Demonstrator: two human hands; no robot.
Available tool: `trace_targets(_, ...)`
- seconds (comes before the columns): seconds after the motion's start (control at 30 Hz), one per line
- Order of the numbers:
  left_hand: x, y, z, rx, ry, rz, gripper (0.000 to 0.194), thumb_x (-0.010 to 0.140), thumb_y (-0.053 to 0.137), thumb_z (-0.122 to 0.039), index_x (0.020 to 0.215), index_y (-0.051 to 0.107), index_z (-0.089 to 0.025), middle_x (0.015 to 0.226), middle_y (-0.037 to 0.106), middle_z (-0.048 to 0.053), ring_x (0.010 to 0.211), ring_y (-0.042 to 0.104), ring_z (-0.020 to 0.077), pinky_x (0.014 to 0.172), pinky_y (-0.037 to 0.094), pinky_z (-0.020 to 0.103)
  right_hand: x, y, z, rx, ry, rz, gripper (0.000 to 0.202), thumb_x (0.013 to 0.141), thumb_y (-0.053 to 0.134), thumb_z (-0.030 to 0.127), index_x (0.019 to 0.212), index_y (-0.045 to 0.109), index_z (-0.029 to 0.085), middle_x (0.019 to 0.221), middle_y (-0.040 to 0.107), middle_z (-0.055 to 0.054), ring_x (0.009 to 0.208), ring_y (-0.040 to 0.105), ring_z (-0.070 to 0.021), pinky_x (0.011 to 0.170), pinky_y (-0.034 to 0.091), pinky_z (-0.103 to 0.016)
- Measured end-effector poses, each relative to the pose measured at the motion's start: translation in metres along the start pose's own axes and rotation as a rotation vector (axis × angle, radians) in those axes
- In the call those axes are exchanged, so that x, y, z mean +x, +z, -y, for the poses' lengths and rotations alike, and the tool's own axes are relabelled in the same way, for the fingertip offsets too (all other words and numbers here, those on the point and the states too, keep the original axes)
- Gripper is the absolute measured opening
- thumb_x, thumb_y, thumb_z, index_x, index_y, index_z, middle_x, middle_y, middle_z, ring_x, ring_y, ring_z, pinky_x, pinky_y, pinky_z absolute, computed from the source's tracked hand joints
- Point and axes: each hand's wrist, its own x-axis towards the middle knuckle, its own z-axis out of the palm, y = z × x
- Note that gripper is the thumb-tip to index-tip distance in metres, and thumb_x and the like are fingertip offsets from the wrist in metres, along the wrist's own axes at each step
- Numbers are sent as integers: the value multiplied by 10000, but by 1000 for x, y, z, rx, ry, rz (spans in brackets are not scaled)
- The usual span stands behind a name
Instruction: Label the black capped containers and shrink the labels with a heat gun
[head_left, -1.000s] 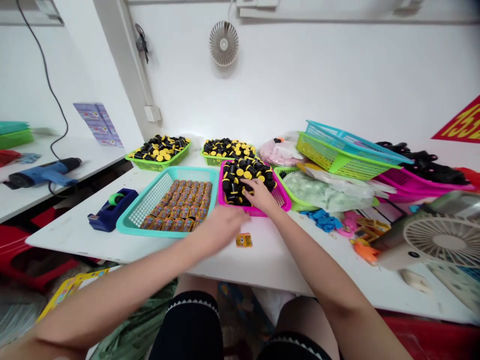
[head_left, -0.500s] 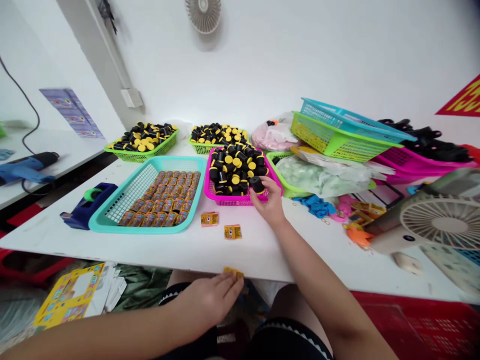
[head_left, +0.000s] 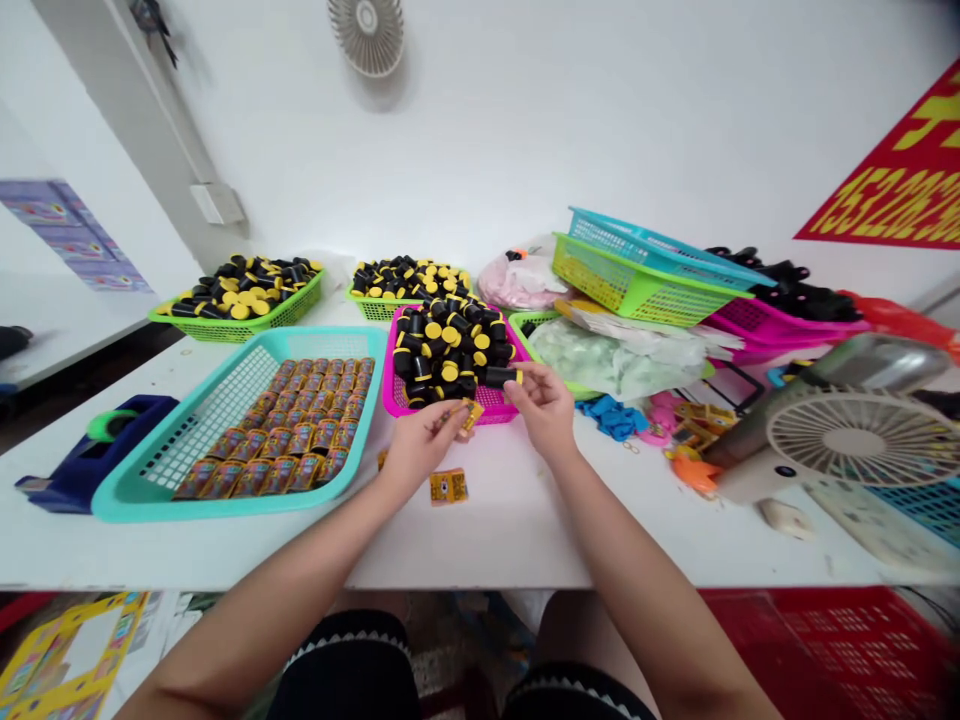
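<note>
- Head view, step in hand: seemingly one label and one canister held ready together; your next move calls for steady fingertips.
- Your left hand point(head_left: 421, 438): pinching a yellow label point(head_left: 471, 416), probably, its edge being finger-hidden.
- Your right hand point(head_left: 547, 408): gripping a black canister point(head_left: 499, 377) by the pink basket point(head_left: 496, 412).
- Hands: apart, both pieces between them.

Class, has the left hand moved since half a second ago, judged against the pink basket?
Yes: the left hand has moved forward, from the near edge of the table toward the pink basket.
</note>
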Motion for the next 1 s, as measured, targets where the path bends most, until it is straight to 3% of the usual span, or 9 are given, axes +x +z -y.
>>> trace_targets(0.13,-4,-8,8,25,24,64,354,913,502,-381,1130,657,-149,723,731,17,672,695,146,658,539,233,-4,0,-1,134,101,113,253,792,695,392,998,666,248,724,613,15,561,542,-99,540,474,-249)
trace_targets(0.3,0,-13,15,141,130,165,358,903,445,-195,1209,630,-176,753,720,0,696,685,128,713,533,241,-7,3,1,220,210,131,271,788,691,423,984,684,236,732,628,3,529,542,-101,501,477,-251)
trace_targets(0.57,1,-10,25,119,252,238,553,855,373,-78,1397,444,-158,737,689,-14,697,640,95,733,514,218,-8,4,4,241,215,245,292,788,686,448,992,685,239,690,617,15,507,539,-104,515,479,-266)
trace_targets(0.73,-1,-12,21,113,263,201,517,872,390,-105,1382,466,-154,716,686,-19,719,632,103,737,499,208,-7,1,5,131,155,283,256,808,674,413,993,676,235,821,630,-5,531,557,-85,526,503,-260)
trace_targets(0.9,0,-13,13,120,247,115,360,885,487,-214,1213,633,-183,967,729,13,709,624,106,730,504,216,-3,0,17,2,76,328,260,767,723,387,965,680,224,875,624,-23,567,558,-73,509,490,-220)
trace_targets(1.0,0,-13,11,76,244,112,418,867,524,-213,1280,584,-195,822,726,-24,711,637,116,742,513,223,-1,-2,17,19,98,352,265,766,723,383,973,681,223,843,629,-22,581,566,-87,508,492,-227)
